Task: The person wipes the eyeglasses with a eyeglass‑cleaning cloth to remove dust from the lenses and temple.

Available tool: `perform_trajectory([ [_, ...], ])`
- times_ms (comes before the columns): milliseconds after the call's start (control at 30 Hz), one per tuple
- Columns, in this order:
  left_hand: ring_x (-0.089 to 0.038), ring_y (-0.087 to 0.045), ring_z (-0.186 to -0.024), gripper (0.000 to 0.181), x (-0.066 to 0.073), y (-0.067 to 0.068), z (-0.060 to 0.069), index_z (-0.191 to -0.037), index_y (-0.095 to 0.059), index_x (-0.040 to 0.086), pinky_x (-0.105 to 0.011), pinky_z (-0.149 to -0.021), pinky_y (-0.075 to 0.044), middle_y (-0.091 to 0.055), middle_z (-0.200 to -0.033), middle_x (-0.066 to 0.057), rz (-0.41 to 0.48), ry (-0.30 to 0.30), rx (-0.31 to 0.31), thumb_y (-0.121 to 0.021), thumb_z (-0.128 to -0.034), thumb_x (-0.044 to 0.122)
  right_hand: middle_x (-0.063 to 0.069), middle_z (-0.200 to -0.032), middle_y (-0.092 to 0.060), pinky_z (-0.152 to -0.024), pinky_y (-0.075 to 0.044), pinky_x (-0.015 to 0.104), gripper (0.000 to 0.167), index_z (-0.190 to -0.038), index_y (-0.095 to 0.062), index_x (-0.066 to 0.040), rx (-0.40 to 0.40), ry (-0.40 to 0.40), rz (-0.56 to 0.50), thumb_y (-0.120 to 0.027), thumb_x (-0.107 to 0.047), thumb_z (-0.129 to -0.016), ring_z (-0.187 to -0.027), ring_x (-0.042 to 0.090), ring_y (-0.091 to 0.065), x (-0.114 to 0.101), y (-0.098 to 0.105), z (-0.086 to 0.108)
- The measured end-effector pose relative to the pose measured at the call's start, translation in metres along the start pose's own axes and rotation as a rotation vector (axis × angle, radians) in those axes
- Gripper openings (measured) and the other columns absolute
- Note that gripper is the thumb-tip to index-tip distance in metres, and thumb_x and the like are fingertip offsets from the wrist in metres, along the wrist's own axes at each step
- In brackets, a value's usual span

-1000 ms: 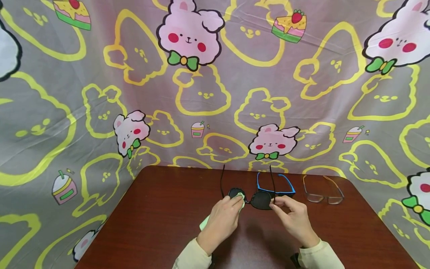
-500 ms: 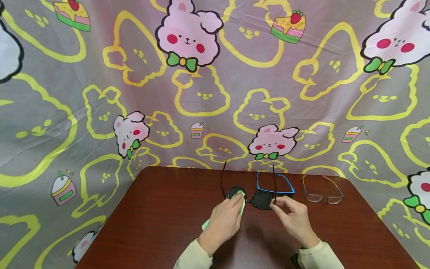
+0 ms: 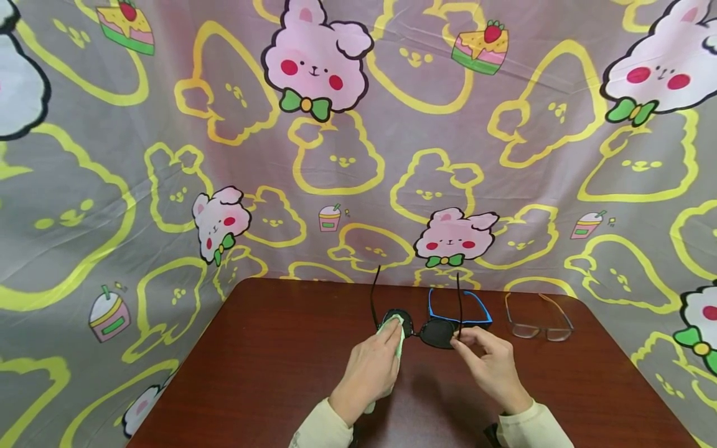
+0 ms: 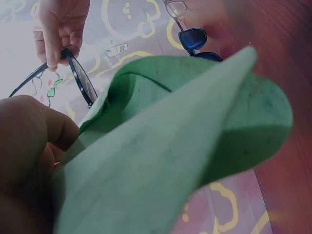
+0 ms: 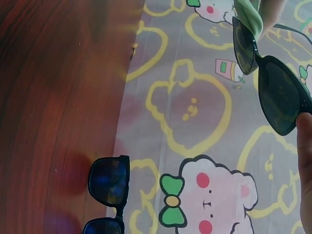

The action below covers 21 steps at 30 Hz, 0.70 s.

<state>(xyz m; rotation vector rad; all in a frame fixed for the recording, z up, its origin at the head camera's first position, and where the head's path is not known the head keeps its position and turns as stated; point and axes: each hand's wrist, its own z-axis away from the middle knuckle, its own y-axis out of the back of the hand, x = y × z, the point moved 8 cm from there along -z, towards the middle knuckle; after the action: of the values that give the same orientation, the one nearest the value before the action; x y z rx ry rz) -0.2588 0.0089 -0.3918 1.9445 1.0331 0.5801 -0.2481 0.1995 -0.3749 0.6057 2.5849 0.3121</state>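
A pair of black sunglasses [image 3: 438,334] is held up above the table, its temples pointing away from me. My right hand [image 3: 495,364] pinches it at the right hinge between thumb and fingers. At the other lens, my left hand [image 3: 366,373] holds a pale green cloth [image 3: 399,348] against the lens, fingers on its far face. The left wrist view shows the cloth [image 4: 146,161] hanging loose in broad folds from the left hand. In the right wrist view the cloth [image 5: 250,18] covers part of the far lens, and the nearer lens [image 5: 279,95] is uncovered.
Blue-framed sunglasses [image 3: 473,320] lie on the brown table [image 3: 252,367] behind the held pair. To their right lie clear-lensed glasses [image 3: 546,332] with orange-brown temples. A cartoon-printed curtain [image 3: 347,149] encloses the table at the back and sides.
My left hand has shifted slightly as it works the cloth over the lens. The cloth's loose end has swung from left of the hand to beneath it. The sunglasses have tilted a little.
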Motion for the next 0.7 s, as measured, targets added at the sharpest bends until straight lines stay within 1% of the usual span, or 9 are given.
perform_trajectory([
  [67, -0.018, -0.065, -0.084, 0.046, -0.0018, -0.0005, 0.0004, -0.127, -0.059, 0.007, -0.03, -0.056, -0.051, -0.052, -0.136, -0.002, 0.005, 0.02, -0.008, -0.06, -0.0815, 0.017, -0.002, -0.078, -0.066, -0.055, -0.043, 0.015, 0.037, -0.087, -0.07, -0.007, 0.0, 0.006, 0.003, -0.076, 0.018, -0.061, -0.066, 0.003, -0.06, -0.0004, 0.0001, 0.0001],
  [167, -0.019, -0.064, -0.072, 0.048, -0.0036, -0.0008, 0.0008, -0.128, -0.057, 0.004, -0.03, -0.05, -0.048, -0.051, -0.136, -0.005, 0.012, 0.038, -0.013, -0.061, -0.081, 0.015, -0.002, -0.078, -0.066, -0.055, -0.043, 0.015, 0.038, -0.088, -0.07, -0.007, -0.001, 0.018, 0.007, -0.076, 0.019, -0.06, -0.065, 0.003, -0.06, -0.0007, 0.0004, 0.0003],
  [333, -0.019, -0.059, -0.055, 0.049, -0.0047, 0.0001, 0.0001, -0.128, -0.056, 0.002, -0.029, -0.043, -0.044, -0.05, -0.137, -0.006, 0.038, 0.044, -0.009, -0.061, -0.0815, 0.013, -0.001, -0.078, -0.066, -0.054, -0.043, 0.014, 0.041, -0.089, -0.07, -0.008, -0.007, 0.035, 0.008, -0.075, 0.02, -0.059, -0.066, 0.003, -0.06, -0.0005, 0.001, 0.0005],
  [433, -0.019, -0.055, -0.048, 0.048, -0.005, 0.0009, -0.001, -0.128, -0.057, 0.003, -0.028, -0.041, -0.042, -0.05, -0.137, -0.005, 0.052, 0.05, -0.012, -0.062, -0.0805, 0.012, 0.0, -0.078, -0.066, -0.054, -0.043, 0.014, 0.042, -0.089, -0.069, -0.007, -0.011, 0.045, 0.006, -0.076, 0.02, -0.058, -0.066, 0.004, -0.059, 0.0, 0.0011, 0.0007],
  [533, -0.018, -0.053, -0.046, 0.049, -0.005, 0.0, -0.0022, -0.127, -0.057, 0.004, -0.028, -0.042, -0.042, -0.049, -0.138, -0.004, 0.063, 0.05, -0.033, -0.062, -0.0796, 0.011, 0.0, -0.078, -0.066, -0.054, -0.044, 0.014, 0.043, -0.089, -0.069, -0.007, -0.012, 0.053, 0.003, -0.075, 0.021, -0.057, -0.066, 0.004, -0.059, 0.0005, 0.0008, 0.001],
  [700, -0.019, -0.057, -0.05, 0.05, -0.0041, -0.0021, -0.0034, -0.128, -0.058, 0.006, -0.029, -0.045, -0.045, -0.049, -0.139, -0.003, 0.063, 0.037, -0.064, -0.063, -0.0786, 0.011, 0.001, -0.078, -0.066, -0.056, -0.045, 0.013, 0.044, -0.089, -0.069, -0.006, -0.017, 0.067, 0.004, -0.075, 0.022, -0.055, -0.066, 0.005, -0.06, 0.0007, -0.0002, 0.0018],
])
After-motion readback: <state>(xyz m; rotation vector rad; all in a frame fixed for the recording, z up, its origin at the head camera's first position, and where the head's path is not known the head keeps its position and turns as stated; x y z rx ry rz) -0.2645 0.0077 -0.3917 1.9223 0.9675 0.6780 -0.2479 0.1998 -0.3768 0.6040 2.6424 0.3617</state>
